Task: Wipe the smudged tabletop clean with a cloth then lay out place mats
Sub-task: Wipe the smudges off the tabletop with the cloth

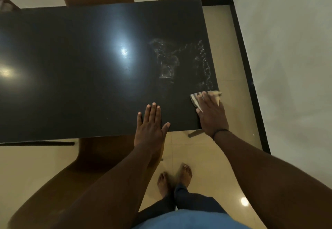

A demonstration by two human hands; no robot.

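Cloth (206, 97) is pressed flat under the right hand (210, 113), fingers spread, at the worktop's (80, 67) 4 o'clock corner; overhanging the edge, it could slip off, leaving smudges (179, 61) at 2 o'clock.

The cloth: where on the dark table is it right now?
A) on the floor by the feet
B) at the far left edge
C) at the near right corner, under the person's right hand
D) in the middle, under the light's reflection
C: the cloth lies at the near right corner of the table, pressed flat beneath the right hand, just below the whitish smudges.
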